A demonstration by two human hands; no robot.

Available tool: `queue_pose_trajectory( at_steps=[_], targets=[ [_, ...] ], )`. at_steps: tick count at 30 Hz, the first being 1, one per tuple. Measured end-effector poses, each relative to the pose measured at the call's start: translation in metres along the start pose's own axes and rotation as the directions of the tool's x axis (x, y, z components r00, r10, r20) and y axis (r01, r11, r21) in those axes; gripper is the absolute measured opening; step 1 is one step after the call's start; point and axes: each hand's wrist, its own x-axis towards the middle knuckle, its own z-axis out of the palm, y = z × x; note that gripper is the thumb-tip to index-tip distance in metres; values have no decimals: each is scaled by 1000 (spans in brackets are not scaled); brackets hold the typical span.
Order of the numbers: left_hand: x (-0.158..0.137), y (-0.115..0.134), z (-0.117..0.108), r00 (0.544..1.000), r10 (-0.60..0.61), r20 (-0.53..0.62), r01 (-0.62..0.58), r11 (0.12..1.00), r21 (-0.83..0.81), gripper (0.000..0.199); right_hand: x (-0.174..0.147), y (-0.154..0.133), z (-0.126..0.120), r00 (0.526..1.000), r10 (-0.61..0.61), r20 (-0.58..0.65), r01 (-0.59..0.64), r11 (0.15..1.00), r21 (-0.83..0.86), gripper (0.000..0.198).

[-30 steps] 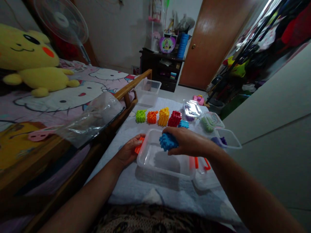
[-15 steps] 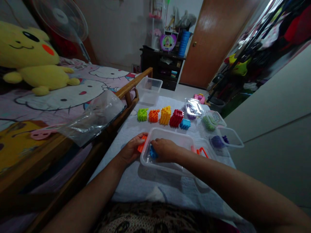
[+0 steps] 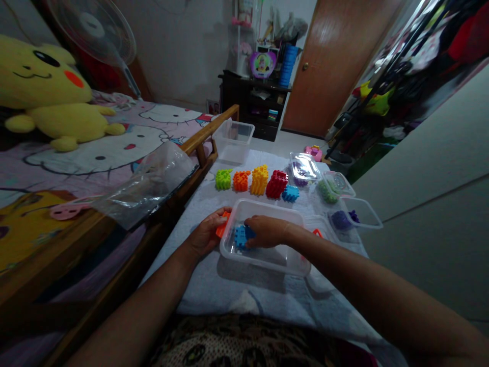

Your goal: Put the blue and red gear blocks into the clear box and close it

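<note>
I can read no words, numbers or brand names anywhere here. The bedsheet beside the yellow plush toy shows only cartoon cat faces, no lettering.

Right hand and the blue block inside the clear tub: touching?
Touching. The head view shows the right hand with fingertips on the blue block inside the clear tub.

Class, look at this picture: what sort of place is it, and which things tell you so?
Most likely a bedroom at home: a bed with a cartoon sheet, a yellow plush toy on it, and clothes hanging on a rack.
</note>
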Motion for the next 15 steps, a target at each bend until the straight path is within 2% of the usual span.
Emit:
queue_pose_trajectory(
  at_steps=[7,12,15],
  targets=[
    [0,0,1,1000,6,23,-6,1000,2,38,-1,-7,-1,995,-33,92,28,998,50,44],
    [-1,1,1,1000,-4,0,4,1000,12,41,-4,-6,-4,994,-55,92,47,995,87,49],
    [-2,2,1,999,4,-42,-2,999,46,45,-20,1,-18,998,-62,32,57,989,138,52]
  ],
)
